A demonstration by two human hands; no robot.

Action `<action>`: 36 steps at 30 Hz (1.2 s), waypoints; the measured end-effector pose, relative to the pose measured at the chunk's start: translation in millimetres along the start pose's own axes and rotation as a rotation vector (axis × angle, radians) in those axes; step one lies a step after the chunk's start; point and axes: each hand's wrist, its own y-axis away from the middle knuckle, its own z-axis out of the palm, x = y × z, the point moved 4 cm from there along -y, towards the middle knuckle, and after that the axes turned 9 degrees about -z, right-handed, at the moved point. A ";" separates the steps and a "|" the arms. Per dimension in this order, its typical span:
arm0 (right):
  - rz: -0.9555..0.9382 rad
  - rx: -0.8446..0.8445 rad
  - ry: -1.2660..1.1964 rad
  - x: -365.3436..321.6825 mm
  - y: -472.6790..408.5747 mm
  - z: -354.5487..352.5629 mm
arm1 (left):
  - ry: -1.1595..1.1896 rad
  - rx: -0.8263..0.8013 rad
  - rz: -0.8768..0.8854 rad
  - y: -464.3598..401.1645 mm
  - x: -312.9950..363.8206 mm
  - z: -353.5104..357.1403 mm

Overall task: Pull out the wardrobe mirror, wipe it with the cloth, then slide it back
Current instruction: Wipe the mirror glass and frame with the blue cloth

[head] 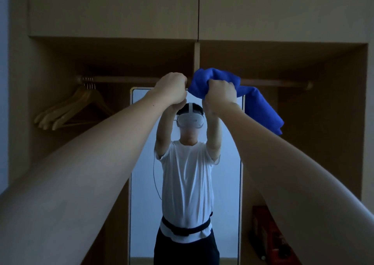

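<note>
Two bare arms reach toward the wardrobe mirror (222, 163), which stands facing out in the wardrobe's open bay below the hanging rail (125, 79). The left hand (172, 88) curls over the mirror's top edge; the right hand (221, 91), beside it, clutches a bunched blue cloth (261, 106). The cloth looks soft and light. The glass panel is likely stiff, heavy and fragile, best gripped by its frame. Wooden hangers (72, 106) hang left of the mirror.

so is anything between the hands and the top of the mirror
Nothing visible. The left hand and right hand both sit at the mirror's top edge; the right hand also grips the blue cloth.
</note>
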 end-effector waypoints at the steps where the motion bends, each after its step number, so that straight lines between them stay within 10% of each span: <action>1: -0.015 0.040 -0.006 3.4 4.1 1.5 | 0.019 0.021 -0.013 0.0 0.0 0.5; 21: -0.026 0.122 0.013 33.2 19.5 1.0 | -0.057 0.080 0.024 10.1 5.5 4.1; 30: 0.251 0.013 0.060 13.1 -2.3 0.3 | -0.001 0.096 0.034 17.0 2.4 4.5; 36: -0.004 0.174 0.078 -1.4 18.9 5.6 | 0.052 0.022 0.070 15.1 -6.8 2.8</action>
